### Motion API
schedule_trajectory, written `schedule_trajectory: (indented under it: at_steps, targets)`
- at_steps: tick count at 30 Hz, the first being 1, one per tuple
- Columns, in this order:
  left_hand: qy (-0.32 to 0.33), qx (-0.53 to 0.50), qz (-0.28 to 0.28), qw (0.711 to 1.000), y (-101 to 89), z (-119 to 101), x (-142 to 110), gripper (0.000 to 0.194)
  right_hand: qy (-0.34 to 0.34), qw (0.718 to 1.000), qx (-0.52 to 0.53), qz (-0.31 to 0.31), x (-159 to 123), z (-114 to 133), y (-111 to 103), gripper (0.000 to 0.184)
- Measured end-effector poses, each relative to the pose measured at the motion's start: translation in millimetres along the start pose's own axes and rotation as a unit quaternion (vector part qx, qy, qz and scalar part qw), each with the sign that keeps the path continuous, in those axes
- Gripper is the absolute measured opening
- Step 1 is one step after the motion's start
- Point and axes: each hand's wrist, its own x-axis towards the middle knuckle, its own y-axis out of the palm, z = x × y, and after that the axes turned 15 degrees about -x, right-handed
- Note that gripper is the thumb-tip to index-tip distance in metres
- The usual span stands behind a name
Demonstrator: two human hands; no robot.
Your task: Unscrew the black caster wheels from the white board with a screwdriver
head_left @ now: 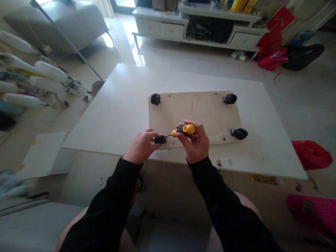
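A beige board [194, 115] lies on the white table. Black caster wheels sit at its far right corner [230, 99] and near right corner [239, 133], and a black block-like foot [155, 99] is at the far left. At the near left corner my left hand [141, 145] pinches another black block-like foot [160, 139]. My right hand [196, 141] is closed around the handle of a yellow and black screwdriver [187, 130]. Its thin shaft points left and its tip meets the foot; the exact contact is too small to make out.
The white table [105, 115] extends beyond the board on every side. A white cabinet [161, 28] stands across the floor, with red bags [273, 56] beside it. At the left is a rack with white padded arms [49, 71]; a pink basket [312, 213] is at the lower right.
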Motion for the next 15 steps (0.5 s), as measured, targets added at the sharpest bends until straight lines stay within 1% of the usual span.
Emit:
schedule_trajectory:
  at_steps: [4, 11, 15]
  targets:
    - [0.001, -0.002, 0.006, 1.000, -0.2, -0.3, 0.3, 0.011, -0.016, 1.000, -0.005, 0.008, -1.3, 0.3, -0.6, 0.040]
    - [0.009, -0.002, 0.003, 1.000, 2.4, 1.8, 0.0, 0.010, -0.055, 0.996, -0.049, 0.042, -4.0, 1.1, -1.8, 0.039]
    - [-0.001, -0.007, 0.008, 1.000, 2.3, -0.6, 0.2, 0.009, -0.055, 0.996, -0.040, 0.049, -2.9, 2.2, -1.6, 0.041]
